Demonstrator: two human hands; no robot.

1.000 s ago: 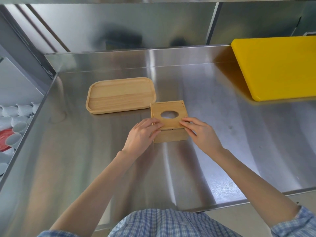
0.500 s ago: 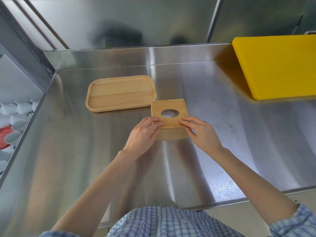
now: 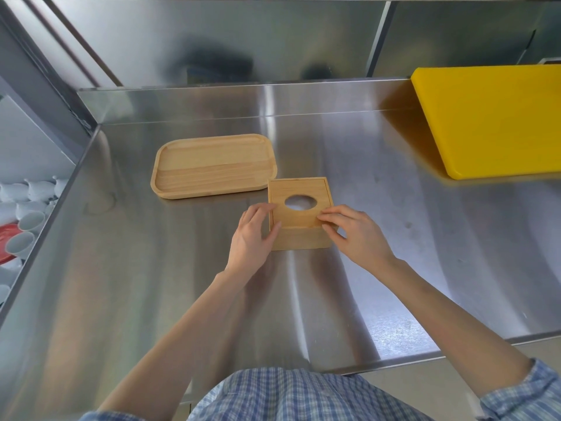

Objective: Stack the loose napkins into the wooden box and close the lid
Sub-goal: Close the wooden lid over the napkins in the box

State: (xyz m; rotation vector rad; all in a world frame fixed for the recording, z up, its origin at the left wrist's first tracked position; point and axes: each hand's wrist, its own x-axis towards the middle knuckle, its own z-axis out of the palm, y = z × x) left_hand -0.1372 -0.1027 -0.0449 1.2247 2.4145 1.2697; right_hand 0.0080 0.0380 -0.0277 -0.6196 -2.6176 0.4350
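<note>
A square wooden box (image 3: 300,239) stands on the steel counter with its lid (image 3: 299,188) lying flat in its top. White napkin (image 3: 300,203) shows through the lid's oval hole. My left hand (image 3: 252,235) cups the box's near left corner, fingers against its left side. My right hand (image 3: 355,232) rests its fingertips on the lid's near right part, thumb at the box's right front corner. No loose napkins are in sight on the counter.
An empty wooden tray (image 3: 212,165) lies just left and behind the box. A yellow cutting board (image 3: 491,120) leans at the back right. White cups (image 3: 24,226) and a red plate (image 3: 6,241) sit below the counter's left edge. A steel backsplash runs behind.
My left hand has slid off the lid's near edge to the box's left front corner. The right fingertips have crept a little further onto the lid. The lid now sits flush.
</note>
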